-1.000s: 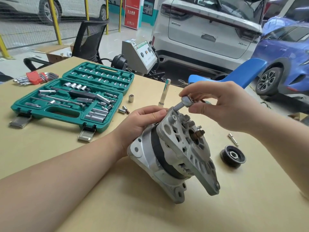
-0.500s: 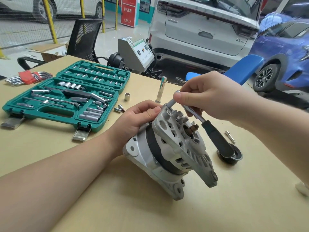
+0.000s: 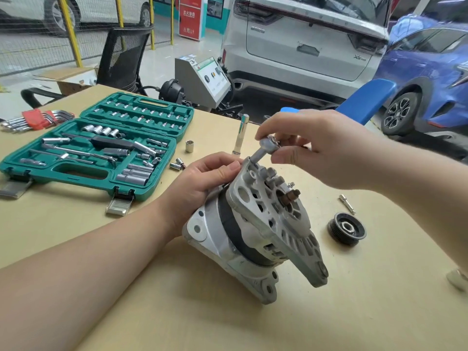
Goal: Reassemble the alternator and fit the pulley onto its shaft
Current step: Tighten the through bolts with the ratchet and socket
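Head view: left hand (image 3: 202, 183) grips the tilted alternator (image 3: 255, 231); right hand (image 3: 316, 148) pinches the ratchet (image 3: 266, 148) at its top edge.

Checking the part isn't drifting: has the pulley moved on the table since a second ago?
No. The pulley lies flat on the table, just below the small loose bit and right of the alternator, as before.

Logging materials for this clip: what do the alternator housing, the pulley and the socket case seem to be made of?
Alternator housing: looks like cast aluminium, a dull grey matte surface with moulded ribs and vent slots. Pulley: probably steel with a dark finish, grooved rim, brighter metal at the hub. Socket case: evidently moulded plastic, uniform green with shaped tool recesses and metal latches.
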`<action>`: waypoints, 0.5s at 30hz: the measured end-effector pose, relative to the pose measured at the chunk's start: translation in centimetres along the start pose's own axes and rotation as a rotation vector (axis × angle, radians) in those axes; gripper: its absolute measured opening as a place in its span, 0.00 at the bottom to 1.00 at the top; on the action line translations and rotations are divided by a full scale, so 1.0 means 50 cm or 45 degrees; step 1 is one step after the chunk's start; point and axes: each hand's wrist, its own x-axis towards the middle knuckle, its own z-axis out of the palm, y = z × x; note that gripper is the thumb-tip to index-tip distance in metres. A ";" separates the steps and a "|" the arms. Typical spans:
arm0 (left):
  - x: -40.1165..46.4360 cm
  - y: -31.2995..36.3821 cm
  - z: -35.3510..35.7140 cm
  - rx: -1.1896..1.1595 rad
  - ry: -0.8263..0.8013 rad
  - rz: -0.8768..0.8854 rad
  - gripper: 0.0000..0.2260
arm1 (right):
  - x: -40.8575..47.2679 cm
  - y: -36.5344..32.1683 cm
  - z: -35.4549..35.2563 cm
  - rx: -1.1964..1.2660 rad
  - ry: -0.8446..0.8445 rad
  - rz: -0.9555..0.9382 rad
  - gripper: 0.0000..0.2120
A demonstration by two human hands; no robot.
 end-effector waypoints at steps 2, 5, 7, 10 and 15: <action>0.000 -0.001 0.002 0.005 0.028 0.005 0.07 | 0.007 0.002 -0.004 -0.033 -0.029 -0.047 0.13; 0.001 -0.004 0.004 0.007 0.065 0.023 0.08 | 0.007 0.000 0.001 0.086 -0.018 0.055 0.12; 0.002 -0.007 0.006 -0.004 0.093 0.031 0.06 | 0.008 -0.005 0.012 0.184 0.040 0.149 0.10; 0.002 -0.007 0.005 -0.022 0.085 0.031 0.04 | 0.018 -0.015 0.022 0.352 0.123 0.368 0.16; 0.003 -0.007 0.004 0.007 0.089 0.041 0.09 | 0.016 -0.028 0.017 0.418 0.112 0.518 0.21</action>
